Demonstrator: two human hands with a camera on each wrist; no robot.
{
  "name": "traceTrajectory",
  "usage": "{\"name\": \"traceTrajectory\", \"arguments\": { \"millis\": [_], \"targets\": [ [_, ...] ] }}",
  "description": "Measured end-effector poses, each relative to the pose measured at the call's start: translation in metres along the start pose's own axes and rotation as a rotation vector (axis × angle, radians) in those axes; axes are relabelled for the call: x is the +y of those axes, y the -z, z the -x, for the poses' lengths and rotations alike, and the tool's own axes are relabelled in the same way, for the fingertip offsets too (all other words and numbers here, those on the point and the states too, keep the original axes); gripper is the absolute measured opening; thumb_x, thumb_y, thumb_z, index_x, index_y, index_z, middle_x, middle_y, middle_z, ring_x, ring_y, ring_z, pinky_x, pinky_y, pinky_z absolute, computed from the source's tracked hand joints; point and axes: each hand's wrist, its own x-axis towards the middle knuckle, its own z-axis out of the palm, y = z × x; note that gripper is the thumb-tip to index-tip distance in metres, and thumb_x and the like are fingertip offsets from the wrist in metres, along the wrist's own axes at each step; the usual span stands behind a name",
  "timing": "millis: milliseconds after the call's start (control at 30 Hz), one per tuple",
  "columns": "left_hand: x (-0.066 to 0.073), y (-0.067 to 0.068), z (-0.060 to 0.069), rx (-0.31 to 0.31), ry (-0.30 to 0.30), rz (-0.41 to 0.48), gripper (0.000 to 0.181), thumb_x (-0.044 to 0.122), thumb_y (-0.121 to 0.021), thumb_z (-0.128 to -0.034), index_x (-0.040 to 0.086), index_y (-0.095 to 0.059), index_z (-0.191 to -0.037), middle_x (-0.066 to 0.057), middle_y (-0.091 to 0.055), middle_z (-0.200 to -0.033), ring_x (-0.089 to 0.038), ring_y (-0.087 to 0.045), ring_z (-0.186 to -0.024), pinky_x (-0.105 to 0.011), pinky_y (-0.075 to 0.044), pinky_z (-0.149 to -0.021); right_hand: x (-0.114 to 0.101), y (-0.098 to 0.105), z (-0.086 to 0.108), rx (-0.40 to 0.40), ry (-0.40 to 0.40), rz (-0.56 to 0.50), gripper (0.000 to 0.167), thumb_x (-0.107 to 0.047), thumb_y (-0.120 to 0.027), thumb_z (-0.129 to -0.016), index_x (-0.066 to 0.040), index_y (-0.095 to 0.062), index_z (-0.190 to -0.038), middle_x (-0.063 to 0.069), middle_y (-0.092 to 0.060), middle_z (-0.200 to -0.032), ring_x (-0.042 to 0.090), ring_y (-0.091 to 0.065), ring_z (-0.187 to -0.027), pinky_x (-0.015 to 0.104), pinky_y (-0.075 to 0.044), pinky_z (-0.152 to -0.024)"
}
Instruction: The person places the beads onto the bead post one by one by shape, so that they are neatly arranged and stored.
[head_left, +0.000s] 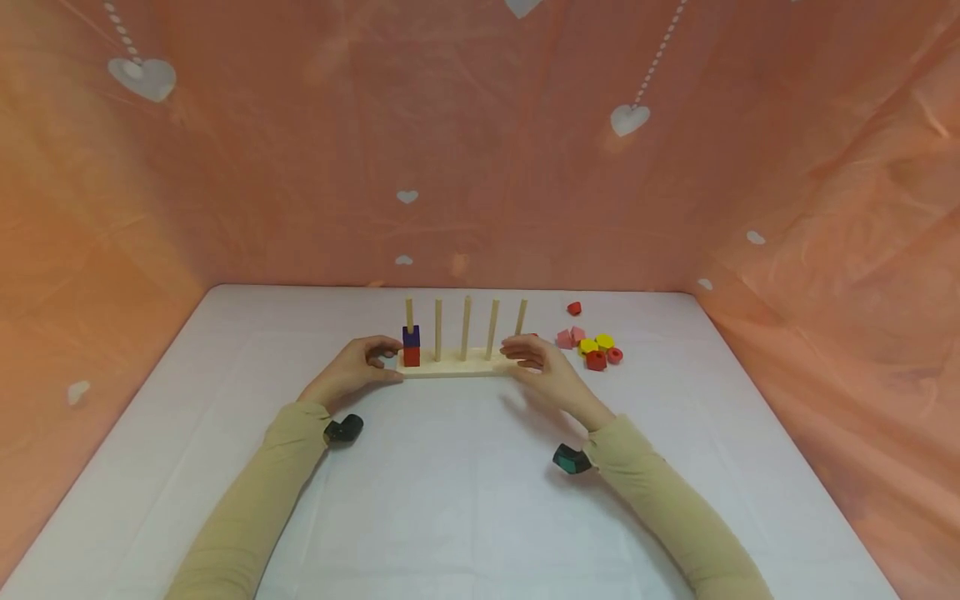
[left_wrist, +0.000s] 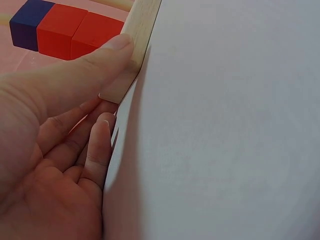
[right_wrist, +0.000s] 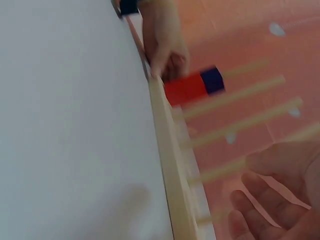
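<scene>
A pale wooden peg stand (head_left: 457,371) with several upright pegs rests on the white table. On its leftmost peg sit two red blocks (left_wrist: 62,31) with a dark blue block (head_left: 411,337) on top. My left hand (head_left: 352,364) grips the stand's left end, its thumb (left_wrist: 112,52) against the front edge and the fingers beyond the end, partly hidden. Near the right end, my right hand (head_left: 557,379) hovers with its fingers loosely bent. The right wrist view shows nothing held in that hand (right_wrist: 285,195), beside the pegs and apart from the base.
Right of the stand lie several loose beads: yellow ones (head_left: 604,342), pink ones (head_left: 565,339), a red one (head_left: 596,361) and a round red one (head_left: 615,356). Another red bead (head_left: 574,308) lies farther back. Orange curtains (head_left: 465,167) enclose the table (head_left: 450,500) at back and sides.
</scene>
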Motion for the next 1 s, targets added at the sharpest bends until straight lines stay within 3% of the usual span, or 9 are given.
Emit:
{"name": "traceTrajectory", "arguments": {
  "millis": [233,433,500,600,733,1000],
  "targets": [
    [0.000,0.001,0.000,0.001,-0.006,0.008,0.058,0.017,-0.081,-0.0772,0.007,-0.056,-0.129,-0.012,-0.054,-0.123,-0.028,-0.049,-0.099,-0.037,-0.040,-0.088,0.039,0.040,0.005,0.114,-0.037,0.077,0.038,0.006,-0.061,-0.089,0.006,-0.052,-0.127,0.023,-0.056,-0.122,0.037,-0.053,-0.114,0.045,-0.041,-0.098],
    [-0.003,0.002,-0.001,0.000,-0.025,-0.008,0.058,0.018,-0.081,-0.0771,0.006,-0.056,-0.128,-0.013,-0.055,-0.121,-0.027,-0.049,-0.099,-0.037,-0.041,-0.088,0.052,0.068,0.005,0.197,-0.028,0.132,0.038,0.008,-0.063,-0.087,0.005,-0.053,-0.124,0.027,-0.058,-0.118,0.040,-0.056,-0.107,0.049,-0.042,-0.096],
    [-0.005,0.002,-0.002,0.000,-0.041,-0.019,0.059,0.018,-0.082,-0.0769,0.005,-0.056,-0.128,-0.014,-0.055,-0.121,-0.027,-0.050,-0.099,-0.037,-0.041,-0.088,0.055,0.074,0.003,0.209,-0.062,0.173,0.039,0.007,-0.064,-0.087,0.003,-0.054,-0.124,0.024,-0.059,-0.118,0.038,-0.057,-0.107,0.049,-0.042,-0.095],
    [-0.008,0.003,-0.004,0.002,-0.065,-0.030,0.060,0.018,-0.082,-0.0767,0.003,-0.056,-0.128,-0.016,-0.056,-0.121,-0.028,-0.052,-0.098,-0.038,-0.041,-0.088,0.058,0.081,0.000,0.204,-0.124,0.230,0.039,0.004,-0.064,-0.088,0.001,-0.053,-0.126,0.019,-0.058,-0.120,0.034,-0.055,-0.109,0.047,-0.042,-0.096],
    [-0.010,0.002,-0.006,0.000,-0.047,-0.013,0.060,0.019,-0.083,-0.0758,0.004,-0.056,-0.128,-0.014,-0.056,-0.122,-0.027,-0.051,-0.098,-0.037,-0.041,-0.088,0.064,0.087,-0.006,0.180,-0.171,0.288,0.040,0.003,-0.063,-0.089,0.001,-0.053,-0.128,0.017,-0.057,-0.122,0.034,-0.054,-0.109,0.046,-0.043,-0.095],
    [-0.006,0.000,-0.004,-0.001,-0.006,0.012,0.060,0.021,-0.083,-0.0750,0.008,-0.056,-0.127,-0.011,-0.055,-0.122,-0.027,-0.049,-0.101,-0.037,-0.041,-0.089,0.070,0.091,-0.018,0.109,-0.194,0.388,0.043,0.000,-0.068,-0.087,0.003,-0.054,-0.127,0.019,-0.057,-0.124,0.035,-0.054,-0.109,0.047,-0.044,-0.094]
  ]
}}
